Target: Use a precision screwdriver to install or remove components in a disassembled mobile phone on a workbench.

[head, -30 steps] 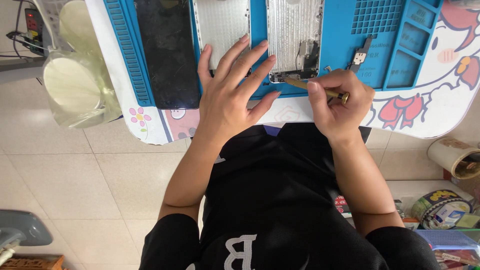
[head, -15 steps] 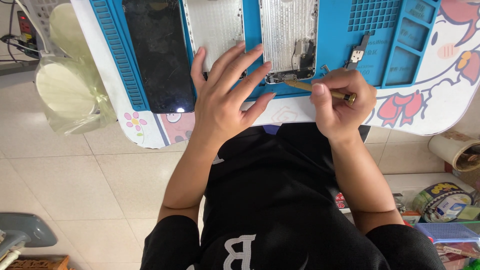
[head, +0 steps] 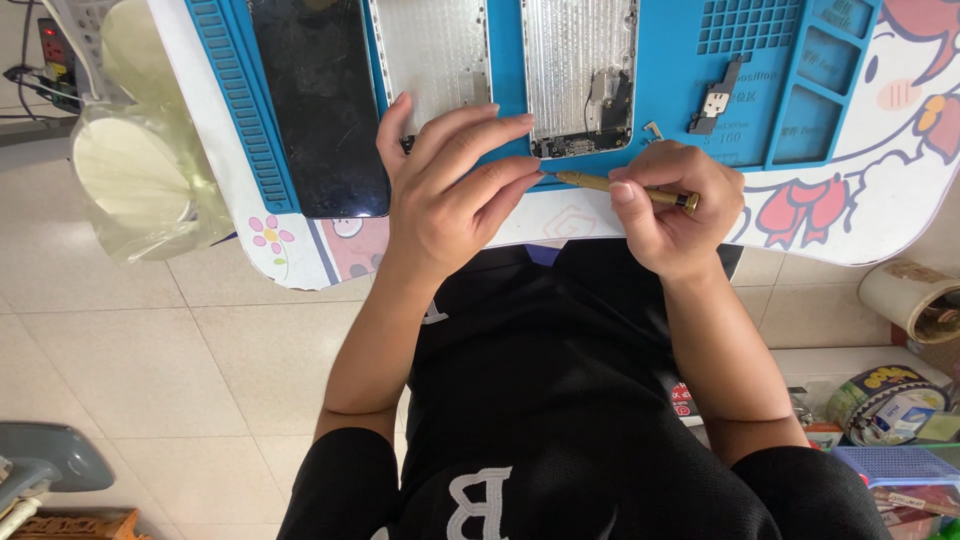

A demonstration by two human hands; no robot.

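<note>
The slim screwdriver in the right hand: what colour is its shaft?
Brass-gold, with a dark end cap. The slim screwdriver shows best in the head view, gripped by the right hand.

two phone housings [head: 578, 75], one screen panel [head: 318, 100], one screwdriver [head: 625, 189]

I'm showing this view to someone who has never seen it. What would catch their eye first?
Most likely the bright blue work mat on the small cartoon-printed table, with an opened phone housing at its middle and a dark phone screen to the left. Next, the right hand holding a slim brass screwdriver toward the housing's lower edge, with the left hand spread flat beside it.
</note>
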